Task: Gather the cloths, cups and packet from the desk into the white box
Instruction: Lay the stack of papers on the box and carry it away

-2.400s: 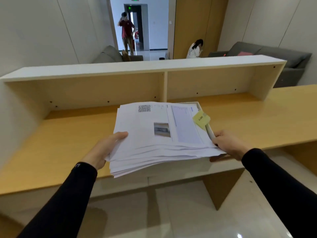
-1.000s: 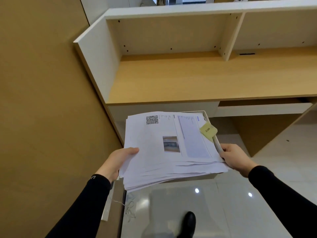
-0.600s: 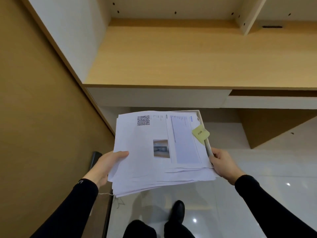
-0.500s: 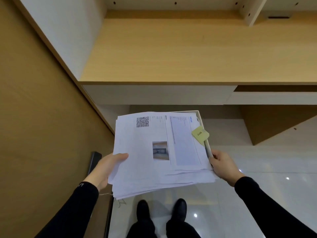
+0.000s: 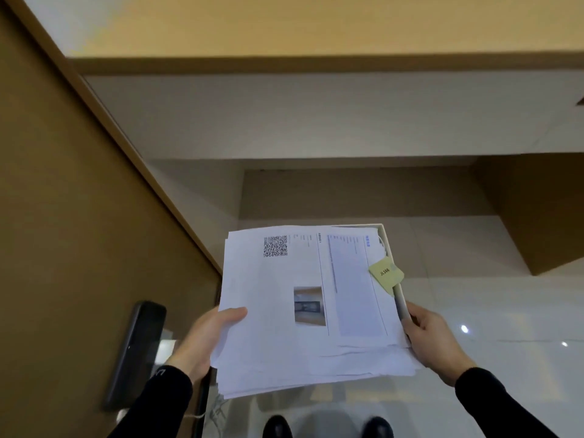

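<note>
I hold the white box [image 5: 388, 238] in front of my chest, below the desk's front edge. A thick stack of printed papers [image 5: 303, 305] lies over it and hides nearly all of it; only the box's right rim shows. A yellow-green tag [image 5: 386, 274] sticks out at that rim. My left hand [image 5: 208, 339] grips the left side of box and papers, thumb on top of the sheets. My right hand [image 5: 433, 339] grips the box's right rim. No cloths, cups or packet are visible.
The wooden desk top [image 5: 316, 23] runs across the top of the view, its pale front panel [image 5: 316, 115] below. A brown panel [image 5: 63, 216] with a dark door handle [image 5: 139, 352] stands at left. Glossy tiled floor [image 5: 505, 311] and my shoes [image 5: 278, 426] lie beneath.
I stepped back from the desk with the box and papers and turned left. The view tilted down and the load sank lower, away from the desk. Both grips are unchanged.
</note>
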`<state>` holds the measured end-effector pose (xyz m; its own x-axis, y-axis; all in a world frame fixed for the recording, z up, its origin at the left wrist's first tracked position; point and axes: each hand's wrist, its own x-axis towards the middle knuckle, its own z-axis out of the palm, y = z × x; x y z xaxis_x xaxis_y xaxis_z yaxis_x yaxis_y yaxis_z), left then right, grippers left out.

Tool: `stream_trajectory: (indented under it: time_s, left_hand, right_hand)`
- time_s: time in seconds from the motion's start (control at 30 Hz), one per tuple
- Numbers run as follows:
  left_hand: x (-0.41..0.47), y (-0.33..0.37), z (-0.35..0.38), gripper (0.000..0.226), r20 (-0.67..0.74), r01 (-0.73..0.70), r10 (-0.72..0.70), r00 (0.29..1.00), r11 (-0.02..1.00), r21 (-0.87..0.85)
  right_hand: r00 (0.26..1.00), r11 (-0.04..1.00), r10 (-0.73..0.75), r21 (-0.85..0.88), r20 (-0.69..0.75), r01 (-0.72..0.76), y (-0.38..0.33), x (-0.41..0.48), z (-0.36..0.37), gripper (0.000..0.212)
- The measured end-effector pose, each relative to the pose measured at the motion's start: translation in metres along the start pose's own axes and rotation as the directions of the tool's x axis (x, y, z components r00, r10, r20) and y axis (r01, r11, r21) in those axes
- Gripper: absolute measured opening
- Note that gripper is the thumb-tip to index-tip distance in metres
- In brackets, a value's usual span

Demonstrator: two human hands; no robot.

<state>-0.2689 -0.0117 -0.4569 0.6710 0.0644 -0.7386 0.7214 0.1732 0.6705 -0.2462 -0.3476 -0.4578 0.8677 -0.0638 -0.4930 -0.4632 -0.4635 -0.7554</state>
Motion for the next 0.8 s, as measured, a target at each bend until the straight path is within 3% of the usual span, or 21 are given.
stream_trajectory:
  time_s: [0.2,0.43,0.73,0.8]
  left_hand:
    - [0.108,-0.075,-0.018,0.02,-0.011,0.033,-0.034,0.999,0.998,-0.062]
    - [0.216,-0.144,-0.033,0.026,0.002,0.023,-0.023,1.0,0.999,-0.043]
    - [0.303,-0.178,-0.051,0.028,-0.025,-0.023,0.022,0.999,0.999,-0.038]
    - [0.311,-0.182,-0.054,0.032,-0.012,-0.035,0.034,0.999,0.998,-0.052]
  right_hand:
    - [1.0,1.0,0.02,-0.011,0.0,-0.02,0.087,0.077,0.072,0.044]
    - [0.998,0.998,0.065,-0.021,-0.026,-0.066,0.168,0.152,0.136,0.033]
    - [0.995,0.999,0.049,-0.01,-0.086,-0.05,0.204,0.221,0.184,0.026]
    - [0.993,0.999,0.041,-0.01,-0.106,-0.043,0.206,0.228,0.186,0.032]
